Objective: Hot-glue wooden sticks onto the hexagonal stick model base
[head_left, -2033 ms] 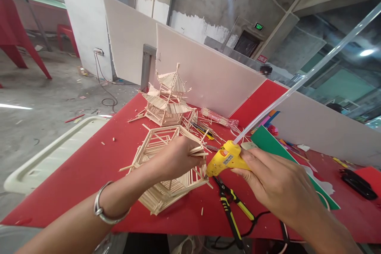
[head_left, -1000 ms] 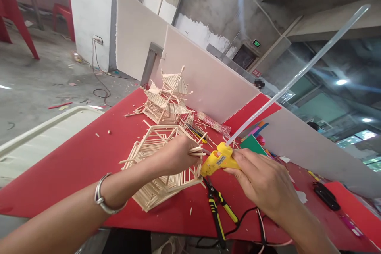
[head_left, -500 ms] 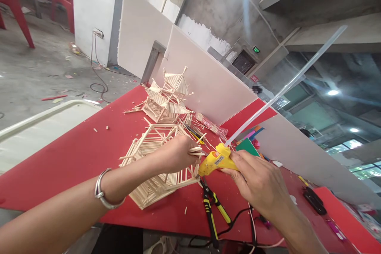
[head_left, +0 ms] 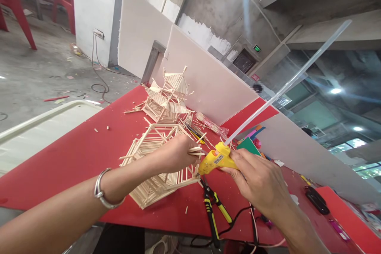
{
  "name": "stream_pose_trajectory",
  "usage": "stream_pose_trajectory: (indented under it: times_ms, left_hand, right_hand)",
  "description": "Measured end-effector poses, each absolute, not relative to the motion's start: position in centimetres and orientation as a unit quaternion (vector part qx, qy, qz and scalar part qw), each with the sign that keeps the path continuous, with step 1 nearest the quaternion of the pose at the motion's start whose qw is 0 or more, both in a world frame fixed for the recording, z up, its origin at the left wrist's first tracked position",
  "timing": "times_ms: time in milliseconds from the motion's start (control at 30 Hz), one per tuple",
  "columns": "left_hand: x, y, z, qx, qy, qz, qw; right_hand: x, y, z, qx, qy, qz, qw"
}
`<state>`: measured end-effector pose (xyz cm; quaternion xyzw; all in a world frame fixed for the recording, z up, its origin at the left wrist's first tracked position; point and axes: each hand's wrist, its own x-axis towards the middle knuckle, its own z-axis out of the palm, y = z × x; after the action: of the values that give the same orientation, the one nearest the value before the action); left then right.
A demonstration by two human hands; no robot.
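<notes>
My right hand (head_left: 258,178) is wrapped round a yellow hot glue gun (head_left: 218,157). A long clear glue stick (head_left: 285,87) slants up and right out of its back. The gun's nozzle points down at the right corner of a wooden stick frame (head_left: 149,190), built of thin pale sticks on the red table. Whether the tip touches the frame I cannot tell. My left hand (head_left: 178,152) is closed on several wooden sticks (head_left: 195,149), their ends showing beside the gun, over the frame's right part. Pliers (head_left: 212,210) with black and yellow handles lie just below the nozzle.
A tiered stick pagoda (head_left: 168,99) stands behind the frame. A bag of sticks (head_left: 211,124) and a yellow-black cutter (head_left: 196,133) lie to its right. White boards (head_left: 205,75) border the table's back. Cords (head_left: 238,216) run under my right hand. A black case (head_left: 317,200) lies far right.
Both hands, the glue gun and the stick frame hold nearly the same places. The view has shifted very slightly.
</notes>
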<state>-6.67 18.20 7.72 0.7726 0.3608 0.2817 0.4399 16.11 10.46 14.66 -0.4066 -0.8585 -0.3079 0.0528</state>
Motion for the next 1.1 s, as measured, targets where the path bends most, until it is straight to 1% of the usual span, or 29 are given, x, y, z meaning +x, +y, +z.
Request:
stream_pose_trajectory:
  times_ms: [200,367,467,633,1100]
  left_hand:
    - [-6.68,18.09,7.87,0.775,0.373,0.269,0.433]
    - [-6.73,18.15,7.84,0.777,0.366,0.287,0.425]
    - [-6.81,18.23,7.8,0.777,0.381,0.271,0.422]
    - [-6.82,18.31,7.84,0.782,0.357,0.288,0.422]
    - [-6.73,18.26,7.59,0.77,0.395,0.267,0.424]
  right_hand:
    - [16.04,10.33,14.91,-0.408,-0.861,-0.3,0.046]
    - [15.94,10.43,14.9,-0.404,-0.861,-0.305,0.049]
    - [15.97,10.45,14.89,-0.405,-0.863,-0.297,0.047]
    - [15.96,10.45,14.86,-0.404,-0.86,-0.309,0.053]
    - [16.05,10.47,14.81,-0.407,-0.862,-0.296,0.052]
